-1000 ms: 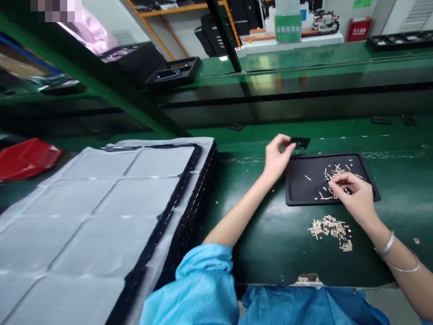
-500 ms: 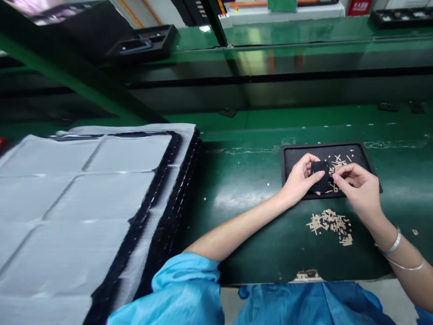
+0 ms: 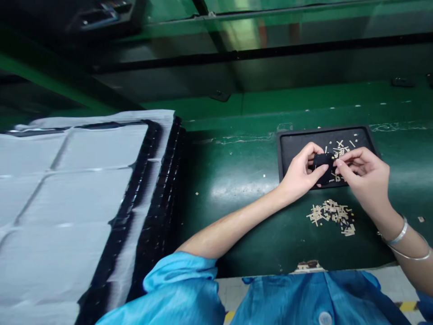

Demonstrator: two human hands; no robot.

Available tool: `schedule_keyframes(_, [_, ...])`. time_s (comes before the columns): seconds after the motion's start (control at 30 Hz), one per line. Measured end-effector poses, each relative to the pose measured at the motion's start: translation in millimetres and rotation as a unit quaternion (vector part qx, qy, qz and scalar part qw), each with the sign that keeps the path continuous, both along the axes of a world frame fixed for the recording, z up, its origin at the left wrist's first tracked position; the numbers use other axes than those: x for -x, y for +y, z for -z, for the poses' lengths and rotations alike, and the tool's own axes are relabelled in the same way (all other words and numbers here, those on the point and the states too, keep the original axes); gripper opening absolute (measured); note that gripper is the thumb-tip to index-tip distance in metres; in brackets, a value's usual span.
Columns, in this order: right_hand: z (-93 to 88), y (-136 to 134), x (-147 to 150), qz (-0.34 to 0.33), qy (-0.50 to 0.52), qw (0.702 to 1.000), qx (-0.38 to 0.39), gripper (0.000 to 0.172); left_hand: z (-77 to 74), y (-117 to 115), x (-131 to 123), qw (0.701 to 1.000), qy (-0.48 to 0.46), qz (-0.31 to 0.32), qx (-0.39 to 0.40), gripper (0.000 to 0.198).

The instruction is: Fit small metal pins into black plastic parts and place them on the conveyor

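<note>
My left hand (image 3: 302,169) grips a small flat black piece (image 3: 323,163) by its left side, thumb on top, above a shallow black tray (image 3: 286,153). At the right edge of that piece, the thumb and forefinger of my right hand (image 3: 363,174) are pinched together; what lies between them is too small to make out. Inside the tray, small pale strips and bits (image 3: 341,148) lie scattered to the right of the piece. On the green bench in front of the tray is a loose heap of similar pale strips (image 3: 331,214), with a few dark bits among them.
A tall stack of black trays with whitish sheets (image 3: 88,189) stands on the left. Behind the green bench (image 3: 243,180) rises a dark panel (image 3: 189,54). Small black parts (image 3: 220,95) lie along the bench's back. The front edge has a chipped spot (image 3: 308,266).
The view has tilted down and shifted slightly right. The black piece appears turned a little in my left hand, and my right fingers remain at its right edge.
</note>
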State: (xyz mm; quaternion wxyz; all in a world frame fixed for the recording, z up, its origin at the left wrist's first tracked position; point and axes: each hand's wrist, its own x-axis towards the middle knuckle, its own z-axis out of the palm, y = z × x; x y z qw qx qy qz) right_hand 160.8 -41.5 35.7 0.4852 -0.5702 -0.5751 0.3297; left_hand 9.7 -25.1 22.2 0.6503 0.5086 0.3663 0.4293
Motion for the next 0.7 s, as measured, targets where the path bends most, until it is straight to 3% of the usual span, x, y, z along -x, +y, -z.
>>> schedule_keyframes(0.7, [1.8, 2.2, -1.3, -0.006, 0.024, 0.999, 0.031, 0.009, 1.8, 1.5, -0.1, 1.0, 0.001, 0.01, -0.03, 0.036])
